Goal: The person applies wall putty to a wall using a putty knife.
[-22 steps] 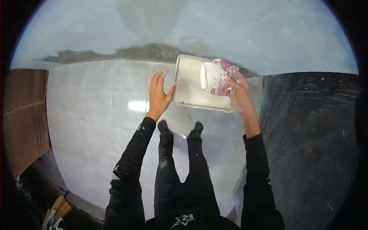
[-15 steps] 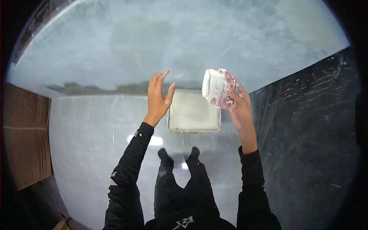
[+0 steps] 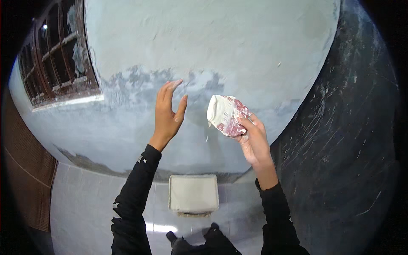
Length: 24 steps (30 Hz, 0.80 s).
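My right hand point(image 3: 254, 138) grips a soft white-and-red packet point(image 3: 229, 117) by its right side. White smears cover parts of the packet, and its folded white end points left. What it contains cannot be seen. Raised to the left of the packet, my left hand point(image 3: 167, 114) is empty, its thumb and fingers apart and some fingertips whitened. Ahead of both hands stands the wall point(image 3: 263, 51), pale above and blue-grey lower down, with an uneven patchy band between. A small white fleck shows just below the packet.
A pale, box-like block point(image 3: 193, 193) sits on the tiled floor point(image 3: 85, 199) at the wall's foot, just ahead of my feet. At the upper left is a barred window point(image 3: 59, 51) with a wooden frame. A dark scratched surface point(image 3: 340, 148) borders the right, a brown woven panel point(image 3: 27, 182) the left.
The view has tipped up, showing more wall and the window, while the block and my feet sit lower in the picture. The packet stays in my right hand; my left remains empty.
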Each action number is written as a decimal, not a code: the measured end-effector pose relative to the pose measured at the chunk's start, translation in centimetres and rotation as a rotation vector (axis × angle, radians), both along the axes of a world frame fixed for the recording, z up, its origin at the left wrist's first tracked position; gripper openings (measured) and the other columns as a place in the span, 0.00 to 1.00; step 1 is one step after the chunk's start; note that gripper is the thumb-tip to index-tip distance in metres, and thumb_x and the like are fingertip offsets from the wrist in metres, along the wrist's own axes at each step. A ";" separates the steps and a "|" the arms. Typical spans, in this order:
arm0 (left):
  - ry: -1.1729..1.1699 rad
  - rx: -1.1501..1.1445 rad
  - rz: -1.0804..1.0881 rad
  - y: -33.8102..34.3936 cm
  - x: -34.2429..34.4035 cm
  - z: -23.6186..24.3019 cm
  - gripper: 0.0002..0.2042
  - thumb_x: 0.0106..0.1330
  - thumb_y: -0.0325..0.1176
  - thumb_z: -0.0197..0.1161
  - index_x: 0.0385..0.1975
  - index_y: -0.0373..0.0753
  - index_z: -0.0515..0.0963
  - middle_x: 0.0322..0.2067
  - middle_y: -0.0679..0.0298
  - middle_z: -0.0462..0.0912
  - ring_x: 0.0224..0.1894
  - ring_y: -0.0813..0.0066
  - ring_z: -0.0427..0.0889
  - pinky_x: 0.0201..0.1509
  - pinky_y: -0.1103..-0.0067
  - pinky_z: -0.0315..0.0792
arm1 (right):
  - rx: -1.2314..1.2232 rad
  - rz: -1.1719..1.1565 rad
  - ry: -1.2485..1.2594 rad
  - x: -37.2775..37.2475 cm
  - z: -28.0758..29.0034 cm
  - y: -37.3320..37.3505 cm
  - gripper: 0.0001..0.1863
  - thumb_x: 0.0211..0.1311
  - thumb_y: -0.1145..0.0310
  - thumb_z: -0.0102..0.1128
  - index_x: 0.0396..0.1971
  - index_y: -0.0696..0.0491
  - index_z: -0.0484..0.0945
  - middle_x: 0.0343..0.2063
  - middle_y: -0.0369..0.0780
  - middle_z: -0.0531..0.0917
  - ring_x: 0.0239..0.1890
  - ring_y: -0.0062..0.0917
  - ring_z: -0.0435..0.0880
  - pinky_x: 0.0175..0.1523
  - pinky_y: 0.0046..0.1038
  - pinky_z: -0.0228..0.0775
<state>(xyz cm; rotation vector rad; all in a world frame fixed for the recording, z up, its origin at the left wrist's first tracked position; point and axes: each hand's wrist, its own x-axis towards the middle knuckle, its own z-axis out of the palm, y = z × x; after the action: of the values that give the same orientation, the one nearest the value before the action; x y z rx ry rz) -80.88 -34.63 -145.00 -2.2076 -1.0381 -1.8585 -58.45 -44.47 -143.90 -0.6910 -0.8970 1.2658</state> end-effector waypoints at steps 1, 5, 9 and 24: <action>0.013 0.065 0.032 0.5 1.0 1.5 0.20 0.68 0.30 0.62 0.59 0.36 0.73 0.57 0.52 0.77 0.64 0.53 0.72 0.68 0.66 0.64 | 0.004 -0.028 -0.008 0.7 1.5 0.0 0.17 0.71 0.74 0.53 0.56 0.61 0.67 0.48 0.43 0.80 0.48 0.26 0.84 0.49 0.32 0.83; -0.003 0.201 0.027 2.1 5.3 7.4 0.18 0.68 0.30 0.62 0.57 0.35 0.74 0.55 0.52 0.78 0.61 0.53 0.74 0.67 0.67 0.64 | 0.118 0.005 -0.042 5.2 6.8 1.5 0.18 0.71 0.73 0.52 0.57 0.62 0.68 0.49 0.44 0.80 0.49 0.28 0.84 0.52 0.34 0.81; 0.025 0.316 0.019 2.5 8.2 13.0 0.19 0.69 0.32 0.61 0.58 0.36 0.74 0.55 0.50 0.78 0.61 0.52 0.74 0.65 0.66 0.66 | 0.230 -0.042 -0.021 8.2 12.4 2.1 0.19 0.70 0.75 0.52 0.56 0.69 0.69 0.50 0.47 0.80 0.49 0.30 0.84 0.55 0.32 0.82; 0.097 0.568 -0.039 7.9 20.9 22.1 0.21 0.69 0.38 0.60 0.60 0.40 0.73 0.56 0.51 0.77 0.62 0.49 0.72 0.66 0.63 0.66 | 0.517 -0.506 -0.253 22.3 29.4 8.8 0.18 0.67 0.80 0.51 0.54 0.72 0.68 0.53 0.54 0.75 0.54 0.42 0.80 0.61 0.44 0.80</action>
<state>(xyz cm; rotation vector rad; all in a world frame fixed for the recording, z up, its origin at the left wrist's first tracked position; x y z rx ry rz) -60.00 -26.70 -122.93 -1.9539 -0.3799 -1.7545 -36.11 -35.68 -114.49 -0.6130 -1.1136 0.4717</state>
